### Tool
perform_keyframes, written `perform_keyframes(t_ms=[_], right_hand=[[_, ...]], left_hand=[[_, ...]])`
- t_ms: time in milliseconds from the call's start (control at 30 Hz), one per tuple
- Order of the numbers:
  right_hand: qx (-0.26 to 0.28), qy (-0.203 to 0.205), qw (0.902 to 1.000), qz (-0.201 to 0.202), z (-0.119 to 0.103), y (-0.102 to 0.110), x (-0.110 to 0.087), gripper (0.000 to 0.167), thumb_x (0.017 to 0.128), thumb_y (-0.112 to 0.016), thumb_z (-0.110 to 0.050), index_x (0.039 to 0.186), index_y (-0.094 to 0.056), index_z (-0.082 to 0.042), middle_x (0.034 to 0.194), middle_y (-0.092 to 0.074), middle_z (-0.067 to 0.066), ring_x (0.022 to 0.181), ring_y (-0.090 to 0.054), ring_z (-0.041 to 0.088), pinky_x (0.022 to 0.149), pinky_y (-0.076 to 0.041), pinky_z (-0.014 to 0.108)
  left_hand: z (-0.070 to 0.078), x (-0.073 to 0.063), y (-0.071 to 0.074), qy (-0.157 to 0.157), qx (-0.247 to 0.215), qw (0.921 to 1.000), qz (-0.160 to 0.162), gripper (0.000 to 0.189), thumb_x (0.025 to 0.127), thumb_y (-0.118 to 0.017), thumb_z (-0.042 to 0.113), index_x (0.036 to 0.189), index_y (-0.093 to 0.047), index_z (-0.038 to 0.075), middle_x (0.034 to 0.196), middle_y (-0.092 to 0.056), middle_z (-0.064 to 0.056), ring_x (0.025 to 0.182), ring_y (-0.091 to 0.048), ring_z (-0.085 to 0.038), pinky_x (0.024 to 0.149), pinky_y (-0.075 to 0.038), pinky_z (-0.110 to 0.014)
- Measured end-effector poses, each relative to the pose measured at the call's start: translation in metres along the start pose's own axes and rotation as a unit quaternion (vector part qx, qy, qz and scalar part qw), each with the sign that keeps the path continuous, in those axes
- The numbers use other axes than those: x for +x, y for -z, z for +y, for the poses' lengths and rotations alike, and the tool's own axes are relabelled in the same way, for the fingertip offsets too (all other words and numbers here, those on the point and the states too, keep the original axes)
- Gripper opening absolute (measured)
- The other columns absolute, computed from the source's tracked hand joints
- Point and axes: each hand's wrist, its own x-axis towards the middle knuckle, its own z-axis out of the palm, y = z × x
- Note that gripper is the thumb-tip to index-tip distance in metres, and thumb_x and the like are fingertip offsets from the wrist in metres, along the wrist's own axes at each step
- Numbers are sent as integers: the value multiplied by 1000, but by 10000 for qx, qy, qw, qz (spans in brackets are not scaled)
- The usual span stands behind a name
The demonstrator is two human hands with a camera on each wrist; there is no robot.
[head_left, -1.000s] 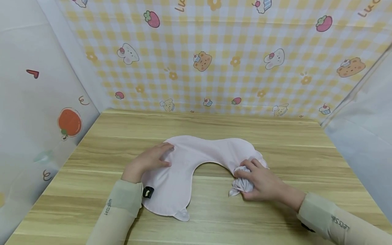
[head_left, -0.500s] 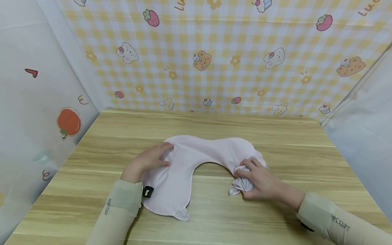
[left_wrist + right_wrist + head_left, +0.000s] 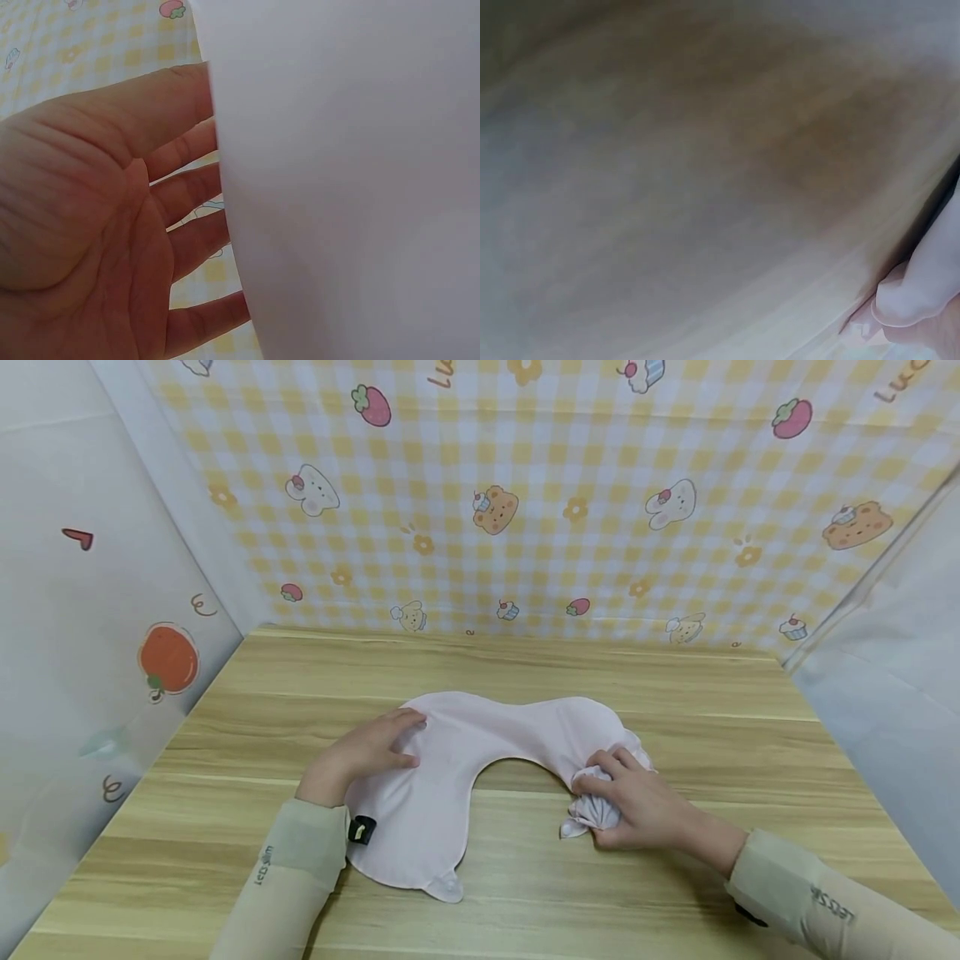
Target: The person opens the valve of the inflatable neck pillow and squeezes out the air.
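Observation:
A flat, pale pink U-shaped neck pillow (image 3: 442,777) lies on the table, its open side toward the person. My left hand (image 3: 367,747) rests on its left arm, thumb and fingers spread. In the left wrist view, the fingertips of the left hand (image 3: 112,202) are hidden by the pale pillow surface (image 3: 345,180). The right hand (image 3: 641,802) grips the bunched-up end of the pillow's right arm, and crumpled pale fabric (image 3: 596,810) bulges out between thumb and fingers. A small pale tab (image 3: 446,887) sticks out at the pillow's lower left end.
The wood-grain table (image 3: 525,910) runs back to a yellow checked cloth wall (image 3: 555,543) with cartoon prints. White panels (image 3: 60,627) flank it on both sides. A black wrist camera (image 3: 362,830) overlaps the pillow's left edge in the head view.

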Motion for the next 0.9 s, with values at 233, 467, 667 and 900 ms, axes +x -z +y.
perform_keyframes(t_ms=[233,467,667,900], right_hand=[[43,29,10000,-51,-3,0,2,55,60,-80,-41,112,-65,-36,116,-54,-6,100,-42,13,58,-37,19],[99,-181,9998,82,-9,-2,0,55,58,-82,-40,110,-66,-35,118,-55,-5,105,-45,15,65,-42,24],[2,-277,9995,128,-10,2,-3,56,61,-82,-42,114,-65,-34,121,-56,-4,107,-47,17,67,-44,30],[-30,-563,9983,-176,-12,11,-18,59,74,-78,-57,127,-59,-39,137,-52,1,115,-48,24,70,-51,50]], left_hand=[[0,-3,1,-27,30,10000,-19,60,89,-72,13,142,-48,-3,150,-44,-25,140,-40,-44,115,-33,-57],[1,-5,2,48,-95,9999,-89,61,90,-70,12,144,-45,-3,153,-40,-26,144,-35,-45,118,-30,-58],[1,-3,1,116,-144,9998,-33,62,90,-71,12,144,-45,-3,153,-41,-25,144,-34,-44,118,-29,-57],[2,-3,-1,121,-174,9998,-27,62,90,-71,12,144,-45,-4,153,-40,-26,145,-34,-44,119,-28,-56]])
